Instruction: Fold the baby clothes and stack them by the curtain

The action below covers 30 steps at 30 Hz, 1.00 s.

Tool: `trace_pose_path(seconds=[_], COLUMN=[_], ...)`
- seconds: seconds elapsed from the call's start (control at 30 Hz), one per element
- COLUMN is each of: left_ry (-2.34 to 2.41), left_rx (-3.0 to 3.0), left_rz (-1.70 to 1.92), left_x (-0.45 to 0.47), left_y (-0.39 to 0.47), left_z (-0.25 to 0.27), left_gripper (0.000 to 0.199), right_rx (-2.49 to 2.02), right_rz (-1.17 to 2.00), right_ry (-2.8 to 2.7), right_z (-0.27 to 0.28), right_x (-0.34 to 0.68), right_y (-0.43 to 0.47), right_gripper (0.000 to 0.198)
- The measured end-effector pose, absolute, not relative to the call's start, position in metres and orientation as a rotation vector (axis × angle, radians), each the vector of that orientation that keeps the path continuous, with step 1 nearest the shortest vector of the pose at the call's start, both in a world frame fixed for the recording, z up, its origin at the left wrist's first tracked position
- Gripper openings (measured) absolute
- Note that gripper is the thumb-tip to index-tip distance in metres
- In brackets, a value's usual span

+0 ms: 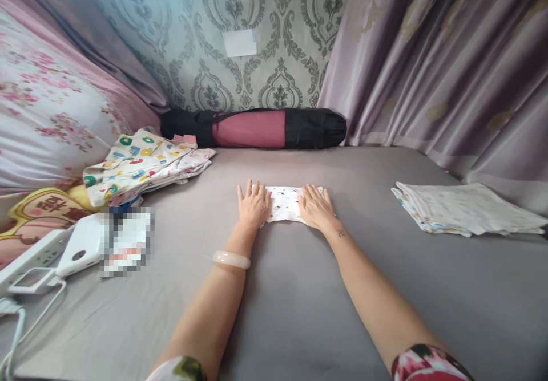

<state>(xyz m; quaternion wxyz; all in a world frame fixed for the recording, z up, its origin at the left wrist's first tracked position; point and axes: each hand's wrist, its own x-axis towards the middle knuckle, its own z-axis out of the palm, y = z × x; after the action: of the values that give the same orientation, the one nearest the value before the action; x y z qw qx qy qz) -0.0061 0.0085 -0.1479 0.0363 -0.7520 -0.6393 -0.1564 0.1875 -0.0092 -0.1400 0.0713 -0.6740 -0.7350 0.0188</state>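
A small white folded cloth (284, 203) with a tiny scattered print lies flat on the grey sheet, near the middle of the view. My left hand (255, 204) rests palm down on its left end, fingers stretched out and pointing away from me. On the right end lies my right hand (317, 205), also palm down with its fingers extended. The cloth's two ends are partly hidden beneath my hands; its middle shows between them.
A stack of folded cloths (471, 207) lies at the right. Loose printed clothes (141, 161) are heaped at the left, behind a power strip (38, 255) and a white charger box (85, 244) with cables. A black and pink rolled bag (250, 129) lies along the wall.
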Motion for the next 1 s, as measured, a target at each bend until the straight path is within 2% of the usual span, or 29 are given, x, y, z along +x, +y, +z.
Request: trace_pose_path(seconds=[0.17,0.4,0.63,0.87,1.0], left_ry=[-2.003,-2.146,-2.200,-2.290,-2.308], left_rx=[-2.239,-2.359,-2.187,-2.291,-2.274], left_rz=[-0.527,-0.391,-0.563,-0.440,-0.548], left_x=[-0.012,-0.016,-0.023,-0.030,-0.028], left_y=[0.011,0.013,0.014,0.015,0.015], left_z=[-0.150,-0.152,-0.149,-0.155,-0.154], left_gripper=[0.052,0.055,0.057,0.061,0.056], right_rx=[-2.145,-2.210,-2.264,-2.311,-2.300], right_rz=[0.002,0.118,0.136,0.275,0.192], right_ry=[-2.093,-2.084,-1.923,-1.856,-1.872], right_z=[-0.138,-0.144,-0.142,-0.149,-0.145], right_x=[0.200,0.205,0.215,0.219,0.218], right_y=[-0.006,-0.004,-0.001,0.001,-0.001], right_gripper=[0.061,0.062,0.063,0.066,0.065])
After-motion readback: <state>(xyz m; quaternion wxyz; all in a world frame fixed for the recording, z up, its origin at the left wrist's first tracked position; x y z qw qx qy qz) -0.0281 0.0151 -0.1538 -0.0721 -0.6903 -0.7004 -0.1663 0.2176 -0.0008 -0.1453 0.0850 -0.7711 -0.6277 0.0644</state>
